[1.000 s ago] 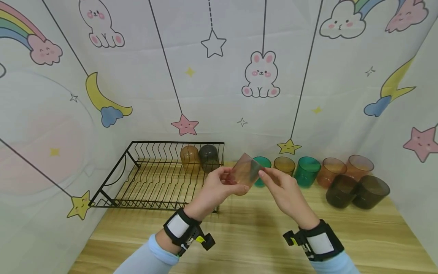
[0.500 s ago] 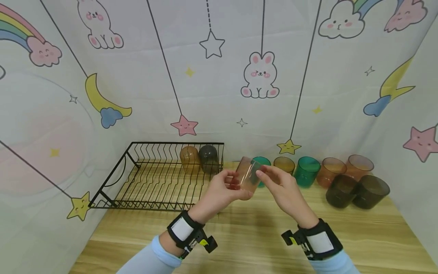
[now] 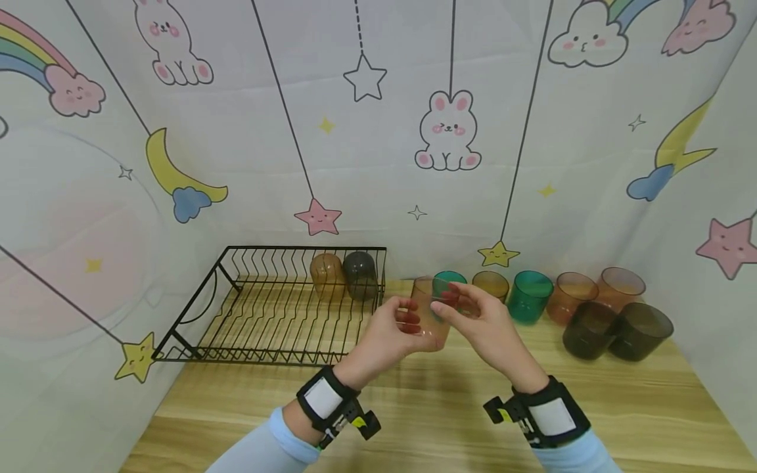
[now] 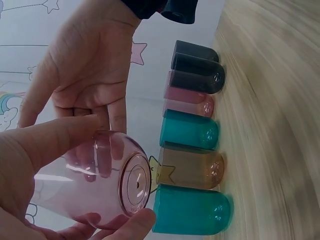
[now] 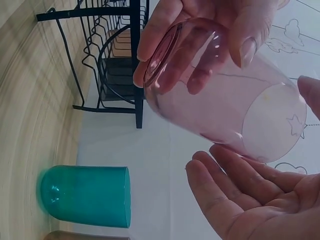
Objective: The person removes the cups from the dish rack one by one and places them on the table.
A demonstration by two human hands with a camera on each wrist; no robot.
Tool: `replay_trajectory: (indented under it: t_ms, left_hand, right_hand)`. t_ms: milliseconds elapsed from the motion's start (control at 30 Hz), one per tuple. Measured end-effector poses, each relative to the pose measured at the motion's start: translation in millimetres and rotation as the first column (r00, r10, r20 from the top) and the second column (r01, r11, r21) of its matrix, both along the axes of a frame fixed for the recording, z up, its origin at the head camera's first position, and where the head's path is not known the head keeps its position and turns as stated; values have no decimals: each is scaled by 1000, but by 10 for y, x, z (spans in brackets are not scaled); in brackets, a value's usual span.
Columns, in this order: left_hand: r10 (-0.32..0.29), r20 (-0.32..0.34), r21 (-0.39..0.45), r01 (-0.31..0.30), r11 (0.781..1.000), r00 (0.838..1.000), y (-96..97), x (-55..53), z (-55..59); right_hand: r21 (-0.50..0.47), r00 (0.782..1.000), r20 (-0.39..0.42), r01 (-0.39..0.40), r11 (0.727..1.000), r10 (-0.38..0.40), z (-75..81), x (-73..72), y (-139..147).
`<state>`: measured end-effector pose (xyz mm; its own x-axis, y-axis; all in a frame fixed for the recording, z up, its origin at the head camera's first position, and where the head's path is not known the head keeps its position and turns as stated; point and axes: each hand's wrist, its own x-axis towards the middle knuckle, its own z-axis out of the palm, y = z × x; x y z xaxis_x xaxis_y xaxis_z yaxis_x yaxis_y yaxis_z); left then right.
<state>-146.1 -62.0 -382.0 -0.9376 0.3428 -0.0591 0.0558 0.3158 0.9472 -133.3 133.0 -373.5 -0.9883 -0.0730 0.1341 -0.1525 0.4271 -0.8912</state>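
My left hand (image 3: pixel 387 332) grips a clear pink tumbler (image 3: pixel 427 309) above the table, its thumb and fingers around the lower part near the base. The tumbler stands nearly upright in the head view, mouth upward. My right hand (image 3: pixel 481 322) is beside the tumbler's upper part, thumb in front and fingers behind. In the right wrist view, the right fingers (image 5: pixel 235 177) are extended close to the tumbler's side, by the rim. The left wrist view shows the tumbler's round base (image 4: pixel 136 184) facing the camera, with the right hand (image 4: pixel 92 70) behind it.
A black wire dish rack (image 3: pixel 278 315) stands at left, holding an upside-down amber tumbler (image 3: pixel 327 274) and a grey one (image 3: pixel 361 274). Along the back right stand teal tumblers (image 3: pixel 530 295), an amber one (image 3: pixel 491 284), pink ones (image 3: pixel 572 295) and dark ones (image 3: pixel 641 332).
The pink tumbler has turned from tilted to nearly upright and come slightly lower and to the right. My right fingers have loosened from its rim; the left hand has shifted right with it.
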Motion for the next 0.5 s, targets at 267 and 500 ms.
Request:
replay_trajectory:
  t_ms: [267, 500]
  left_hand:
    - [2, -17, 1, -2, 1000, 1000, 40, -7, -45]
    - [-11, -17, -2, 11, 1000, 1000, 57, 7, -44]
  right_hand:
    - [-41, 1000, 12, -2, 999, 2, -3, -5, -46]
    - [-37, 1000, -23, -13, 999, 12, -21, -13, -54]
